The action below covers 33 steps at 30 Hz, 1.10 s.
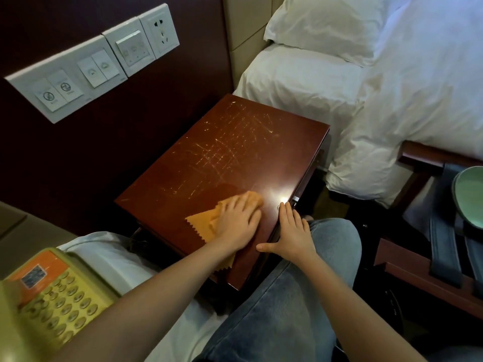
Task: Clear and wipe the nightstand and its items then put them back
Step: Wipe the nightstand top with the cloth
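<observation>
The dark red wooden nightstand (230, 152) has a bare, scratched, glossy top. An orange cloth (201, 222) with zigzag edges lies on its near part. My left hand (239, 222) presses flat on the cloth, fingers spread. My right hand (292, 232) rests flat on the nightstand's right front edge, fingers together, holding nothing. A yellow and orange push-button telephone (52, 291) lies on the white bedding at the lower left, off the nightstand.
A white bed with a pillow (326, 24) stands beyond the nightstand on the right. A wooden chair (428, 257) at the right carries a green dish (467, 197). A switch and socket panel (91, 64) is on the dark wall. My jeans-clad knee (287, 296) touches the nightstand's front.
</observation>
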Motion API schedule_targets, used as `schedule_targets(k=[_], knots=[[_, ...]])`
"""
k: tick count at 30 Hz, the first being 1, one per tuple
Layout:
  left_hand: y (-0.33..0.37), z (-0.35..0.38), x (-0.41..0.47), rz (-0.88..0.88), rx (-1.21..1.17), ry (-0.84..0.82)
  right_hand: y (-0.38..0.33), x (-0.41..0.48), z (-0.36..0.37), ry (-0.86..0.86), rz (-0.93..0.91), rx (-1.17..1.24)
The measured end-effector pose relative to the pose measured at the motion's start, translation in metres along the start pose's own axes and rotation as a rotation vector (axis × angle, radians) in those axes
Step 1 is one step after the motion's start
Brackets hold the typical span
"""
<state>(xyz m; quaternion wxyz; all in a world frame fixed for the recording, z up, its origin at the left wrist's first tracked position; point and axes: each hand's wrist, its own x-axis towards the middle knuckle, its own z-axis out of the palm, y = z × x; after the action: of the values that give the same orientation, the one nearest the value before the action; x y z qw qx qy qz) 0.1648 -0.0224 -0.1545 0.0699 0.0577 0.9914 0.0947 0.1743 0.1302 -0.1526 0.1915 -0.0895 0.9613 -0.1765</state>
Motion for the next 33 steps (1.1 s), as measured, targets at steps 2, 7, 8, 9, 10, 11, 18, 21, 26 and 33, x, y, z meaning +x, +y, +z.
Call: schedule_targets(k=[2, 7, 8, 9, 10, 11, 18, 21, 26, 33], knots=[[0.0, 0.002, -0.014, 0.234, 0.03, -0.031, 0.0, 0.0, 0.001, 0.017, -0.003, 0.002], [-0.029, -0.006, 0.014, 0.049, 0.086, -0.042, 0.0, -0.003, 0.001, 0.009, 0.007, -0.02], [-0.029, -0.007, 0.019, -0.048, 0.067, -0.016, 0.0, -0.003, 0.001, 0.01, 0.009, -0.027], [-0.025, -0.007, 0.022, -0.106, 0.054, 0.015, 0.0, -0.003, 0.001, 0.013, 0.01, -0.029], [-0.018, -0.006, 0.023, -0.134, 0.042, 0.039, 0.0, -0.003, 0.001, 0.014, 0.01, -0.028], [-0.011, -0.006, 0.021, -0.135, 0.029, 0.046, 0.0, -0.003, 0.001, 0.012, 0.009, -0.022], [-0.01, 0.0, -0.019, 0.362, 0.058, -0.09, 0.001, -0.002, -0.001, -0.002, -0.004, 0.02], [-0.027, -0.006, 0.012, 0.078, 0.052, -0.044, 0.003, -0.003, -0.004, -0.028, 0.001, 0.033], [0.001, -0.005, 0.021, -0.081, 0.015, 0.006, 0.004, -0.003, -0.004, -0.046, 0.001, 0.024], [-0.031, -0.004, -0.004, 0.224, 0.078, -0.062, 0.007, -0.001, -0.008, -0.077, 0.005, 0.063]])
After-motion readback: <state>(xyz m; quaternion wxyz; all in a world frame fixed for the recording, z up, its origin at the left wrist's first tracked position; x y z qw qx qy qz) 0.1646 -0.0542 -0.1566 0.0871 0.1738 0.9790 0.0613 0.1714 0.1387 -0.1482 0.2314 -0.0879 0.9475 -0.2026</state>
